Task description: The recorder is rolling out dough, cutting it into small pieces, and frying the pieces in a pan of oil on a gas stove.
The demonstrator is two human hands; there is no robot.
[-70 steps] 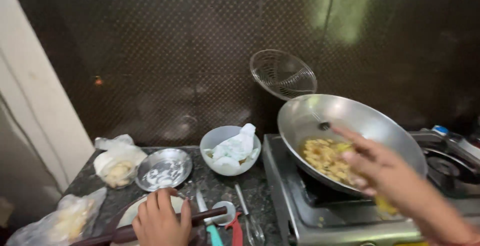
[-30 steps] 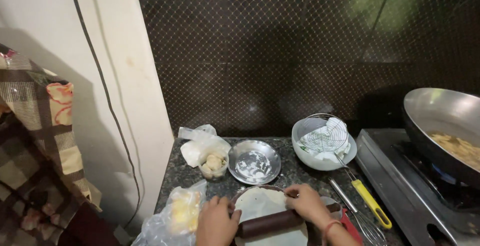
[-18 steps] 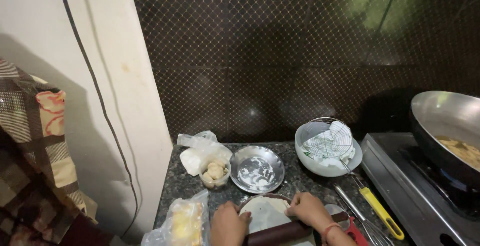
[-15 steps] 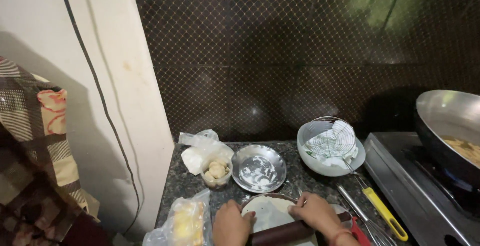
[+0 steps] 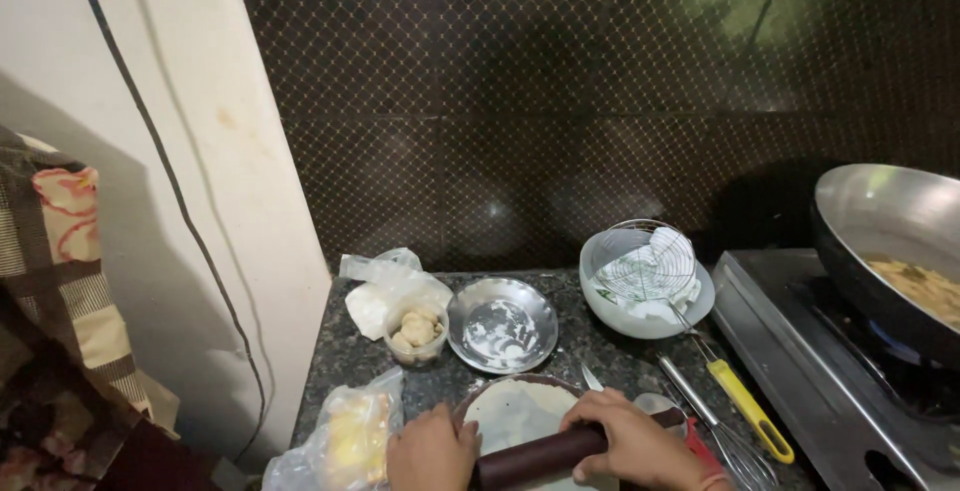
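A dark brown rolling pin [image 5: 545, 454] lay across a flat round of dough [image 5: 517, 413] on a round board, at the near edge of the dark counter. The left hand [image 5: 432, 449] was closed over its left end, and the right hand [image 5: 633, 443] gripped it toward the right end. Just beyond the hands sat a steel plate [image 5: 502, 324] dusted with flour. Left of the left hand lay a plastic bag [image 5: 345, 439]. Right of the right hand rested a wire skimmer with a yellow handle [image 5: 743, 409].

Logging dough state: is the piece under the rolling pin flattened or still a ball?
Flattened. The dough lies as a thin pale disc on the round board, with the rolling pin across its near edge.
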